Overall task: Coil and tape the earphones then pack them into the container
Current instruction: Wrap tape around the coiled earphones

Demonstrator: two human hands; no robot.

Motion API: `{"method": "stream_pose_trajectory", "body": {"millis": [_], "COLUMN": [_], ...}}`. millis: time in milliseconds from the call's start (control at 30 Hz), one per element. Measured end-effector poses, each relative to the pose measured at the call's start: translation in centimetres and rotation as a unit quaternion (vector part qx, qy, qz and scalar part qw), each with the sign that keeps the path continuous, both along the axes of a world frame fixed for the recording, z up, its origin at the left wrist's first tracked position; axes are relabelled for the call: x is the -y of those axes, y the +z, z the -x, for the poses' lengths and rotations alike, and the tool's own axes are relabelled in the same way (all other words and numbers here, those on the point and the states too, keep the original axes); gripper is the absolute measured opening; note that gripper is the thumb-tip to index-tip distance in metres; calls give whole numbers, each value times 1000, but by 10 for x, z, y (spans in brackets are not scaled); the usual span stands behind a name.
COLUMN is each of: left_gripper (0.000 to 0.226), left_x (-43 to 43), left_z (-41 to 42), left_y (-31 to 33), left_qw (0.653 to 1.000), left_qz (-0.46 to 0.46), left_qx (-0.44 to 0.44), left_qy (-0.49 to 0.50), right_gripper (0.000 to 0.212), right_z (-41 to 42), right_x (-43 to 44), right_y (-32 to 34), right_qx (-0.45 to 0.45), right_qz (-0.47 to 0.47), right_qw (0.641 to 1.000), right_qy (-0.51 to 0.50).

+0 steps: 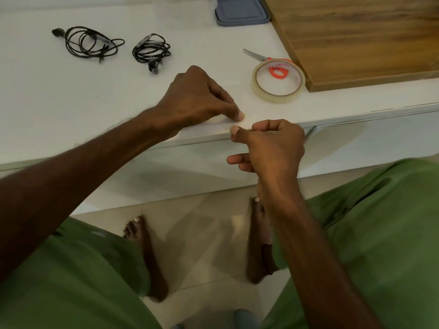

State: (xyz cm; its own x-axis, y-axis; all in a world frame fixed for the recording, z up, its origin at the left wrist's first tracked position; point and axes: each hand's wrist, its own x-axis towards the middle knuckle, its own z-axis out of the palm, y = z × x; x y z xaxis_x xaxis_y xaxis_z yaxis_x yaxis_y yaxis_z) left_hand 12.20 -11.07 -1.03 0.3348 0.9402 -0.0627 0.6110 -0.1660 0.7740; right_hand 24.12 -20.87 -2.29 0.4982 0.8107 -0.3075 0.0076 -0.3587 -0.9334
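Observation:
Two black earphones lie coiled on the white table: one (91, 42) at the far left, the other (152, 51) to its right, each with a pale band of tape on it. A roll of clear tape (278, 91) lies flat to the right. My left hand (197, 98) rests at the table's front edge, fingertips pinched on a faint clear tape piece (217, 119). My right hand (270, 146) is just off the edge, its thumb and forefinger pinched together beside the left fingertips. The tape piece is hard to make out.
Scissors (257, 55) with orange handles lie partly under the tape roll. A blue-grey container (241, 10) sits at the back edge. A wooden board (356, 39) covers the table's right side. Below the edge are my green-clad legs and bare feet on a tiled floor.

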Motion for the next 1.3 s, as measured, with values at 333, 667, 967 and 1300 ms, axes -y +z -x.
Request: {"method": "stream_pose_trajectory", "body": {"millis": [333, 667, 967, 1300], "left_gripper": [27, 30, 39, 42], "left_x": [-7, -31, -50, -58], "left_z": [0, 0, -50, -53], "left_y": [4, 12, 17, 26], "left_qw": [1000, 989, 986, 994], "left_qz": [21, 69, 69, 62], "left_qx": [4, 107, 118, 86], "left_qy": [5, 71, 91, 40], "right_gripper": [32, 15, 49, 35], "right_z": [-15, -76, -100, -94], "right_x": [20, -37, -111, -108], "right_y": [-7, 49, 29, 33], "right_qx": [-13, 130, 518, 475], "right_qz": [41, -138, -3, -156], "right_qw": [999, 982, 845, 862], "right_qy": [-11, 23, 129, 80]}}
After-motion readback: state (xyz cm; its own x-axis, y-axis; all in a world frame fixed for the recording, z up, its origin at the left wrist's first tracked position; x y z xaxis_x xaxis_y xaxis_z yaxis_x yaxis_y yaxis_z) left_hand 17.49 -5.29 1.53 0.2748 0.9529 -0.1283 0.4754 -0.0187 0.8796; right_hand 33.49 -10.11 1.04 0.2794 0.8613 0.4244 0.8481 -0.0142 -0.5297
